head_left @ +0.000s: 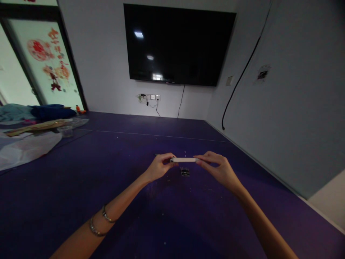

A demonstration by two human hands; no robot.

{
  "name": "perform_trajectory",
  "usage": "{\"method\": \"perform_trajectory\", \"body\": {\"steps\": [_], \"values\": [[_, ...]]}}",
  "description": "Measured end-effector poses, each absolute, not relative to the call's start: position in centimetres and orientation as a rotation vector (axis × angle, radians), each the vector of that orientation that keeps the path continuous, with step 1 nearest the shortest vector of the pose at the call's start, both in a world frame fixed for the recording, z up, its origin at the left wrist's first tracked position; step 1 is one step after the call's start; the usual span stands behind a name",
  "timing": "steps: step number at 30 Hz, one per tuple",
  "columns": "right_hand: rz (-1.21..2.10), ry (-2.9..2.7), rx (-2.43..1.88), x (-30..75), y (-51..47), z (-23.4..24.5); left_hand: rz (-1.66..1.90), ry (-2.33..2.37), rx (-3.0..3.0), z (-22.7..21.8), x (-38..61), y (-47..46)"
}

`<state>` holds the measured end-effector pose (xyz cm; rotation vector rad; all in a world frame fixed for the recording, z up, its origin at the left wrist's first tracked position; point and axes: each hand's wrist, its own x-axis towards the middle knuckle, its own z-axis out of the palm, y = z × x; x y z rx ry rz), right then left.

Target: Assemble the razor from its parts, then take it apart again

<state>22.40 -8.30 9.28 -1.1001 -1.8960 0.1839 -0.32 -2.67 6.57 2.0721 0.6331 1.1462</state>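
Both my hands hold a short white stick-like object [184,159] level above the purple table surface [134,201]. My left hand [159,166] pinches its left end, where a small dark tip shows. My right hand [217,168] grips its right end with curled fingers. Directly below the object a small dark metal piece [184,172] lies on the table. Bracelets ring my left wrist [101,221].
A large black screen [179,45] hangs on the far wall, with sockets and cables [151,98] beneath it. Plastic sheeting, a wooden board and blue cloth [35,126] are piled at the left. A grey wall [291,118] runs along the table's right edge.
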Motion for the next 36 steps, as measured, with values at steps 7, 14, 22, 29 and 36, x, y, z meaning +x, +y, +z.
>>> {"method": "perform_trajectory", "body": {"steps": [7, 14, 22, 29, 36], "values": [[0.283, -1.927, -1.100, 22.7, -8.0, 8.8, 1.132, 0.641, 2.084, 6.5, -0.2, -2.8], [0.308, -1.915, -1.088, 22.9, -7.8, 8.6, 1.121, 0.633, 2.066, 6.5, -0.2, -2.8], [0.300, -1.873, -1.078, 23.7, -7.2, 8.3, 1.127, 0.618, 1.984, 6.2, -0.1, -2.6], [0.298, -1.869, -1.076, 24.0, -7.0, 8.0, 1.110, 0.576, 1.918, 6.5, -0.2, -2.8], [0.308, -1.880, -1.008, 23.2, -7.4, 8.3, 1.107, 0.589, 1.956, 6.6, -0.1, -3.0]]}}
